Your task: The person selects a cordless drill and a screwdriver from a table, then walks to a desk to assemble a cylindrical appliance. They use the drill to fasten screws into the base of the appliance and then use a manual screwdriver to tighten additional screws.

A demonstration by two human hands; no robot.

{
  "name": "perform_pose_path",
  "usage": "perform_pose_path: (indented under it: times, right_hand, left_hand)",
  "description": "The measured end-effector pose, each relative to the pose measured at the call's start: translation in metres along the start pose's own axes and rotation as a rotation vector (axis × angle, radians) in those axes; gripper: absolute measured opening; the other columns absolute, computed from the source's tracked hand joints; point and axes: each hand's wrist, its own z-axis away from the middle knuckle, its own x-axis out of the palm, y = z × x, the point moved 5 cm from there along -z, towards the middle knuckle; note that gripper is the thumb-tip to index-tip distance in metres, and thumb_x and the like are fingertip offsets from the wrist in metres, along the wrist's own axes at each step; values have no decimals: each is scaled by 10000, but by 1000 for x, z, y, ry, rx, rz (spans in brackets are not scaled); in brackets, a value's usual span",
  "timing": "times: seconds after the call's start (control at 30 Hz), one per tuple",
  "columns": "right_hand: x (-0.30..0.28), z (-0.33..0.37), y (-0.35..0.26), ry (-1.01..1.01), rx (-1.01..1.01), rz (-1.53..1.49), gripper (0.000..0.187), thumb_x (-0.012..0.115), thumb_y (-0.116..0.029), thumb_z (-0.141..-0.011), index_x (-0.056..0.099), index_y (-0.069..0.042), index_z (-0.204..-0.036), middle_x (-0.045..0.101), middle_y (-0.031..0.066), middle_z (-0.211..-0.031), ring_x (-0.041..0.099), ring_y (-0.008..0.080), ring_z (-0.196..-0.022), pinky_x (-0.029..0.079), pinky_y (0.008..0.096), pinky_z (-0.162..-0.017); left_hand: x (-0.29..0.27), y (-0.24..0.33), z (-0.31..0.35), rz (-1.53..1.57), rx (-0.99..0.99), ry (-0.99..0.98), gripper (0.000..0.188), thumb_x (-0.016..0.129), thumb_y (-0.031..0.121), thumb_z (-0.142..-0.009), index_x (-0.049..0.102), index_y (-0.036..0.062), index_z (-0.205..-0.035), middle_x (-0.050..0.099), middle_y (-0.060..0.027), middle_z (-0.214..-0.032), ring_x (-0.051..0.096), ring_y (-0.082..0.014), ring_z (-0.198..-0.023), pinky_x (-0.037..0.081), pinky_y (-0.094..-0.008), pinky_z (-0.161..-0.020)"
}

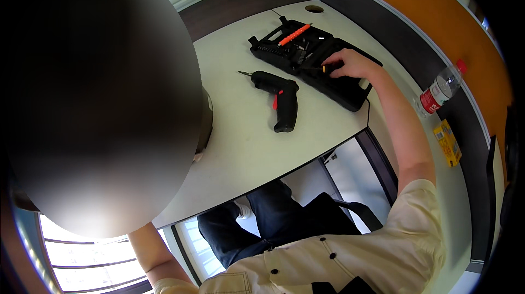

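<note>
Over the right half of an open black tool case, my right hand has its fingers closed on a small black-and-yellow tool. The fingers partly cover this tool. A large dark blurred oval hides nearly all of my left hand; only the forearm shows below it. At the oval's right edge, a sliver of skin shows by the edge of a dark object I cannot make out. A black cordless screwdriver with a red trigger and a bit fitted lies on the table, left of the case.
An orange-red rod-shaped tool lies across the case's far half, beside rows of small bits. Along the right partition are a clear plastic bottle with a red cap and a yellow box. The pale table has a cable hole at the back.
</note>
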Motion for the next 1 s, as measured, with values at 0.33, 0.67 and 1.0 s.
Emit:
perform_pose_path:
  times: [0.33, 0.67, 1.0]
  right_hand:
    - [-15, -36, -2, 58, 36, 101, 230, 670, -231, -717, 685, -57, -867, 651, 115, -783, 606, 221, -735, 459, 319, -694]
    - [-7, -98, -9, 3, 270, 526, 373, 740, -298, -625, 674, -88, -927, 653, 85, -893, 618, 239, -843, 487, 344, -723]
    - [6, -136, 5, -271, 352, 500, 593, 796, -288, -551, 607, -11, -1039, 619, 128, -1028, 588, 252, -945, 468, 345, -797]
  left_hand:
    - [-6, 2, 4, -16, -12, -6, 238, 577, 113, -828, 561, -71, -977, 610, -145, -991, 562, -227, -868, 436, -321, -822]
    - [-12, 4, 3, -19, -14, -17, 235, 567, 110, -833, 559, -73, -980, 607, -144, -991, 556, -225, -866, 433, -317, -823]
    - [-13, 4, 3, -22, -18, -24, 232, 556, 107, -838, 556, -74, -983, 604, -143, -991, 551, -222, -865, 429, -314, -823]
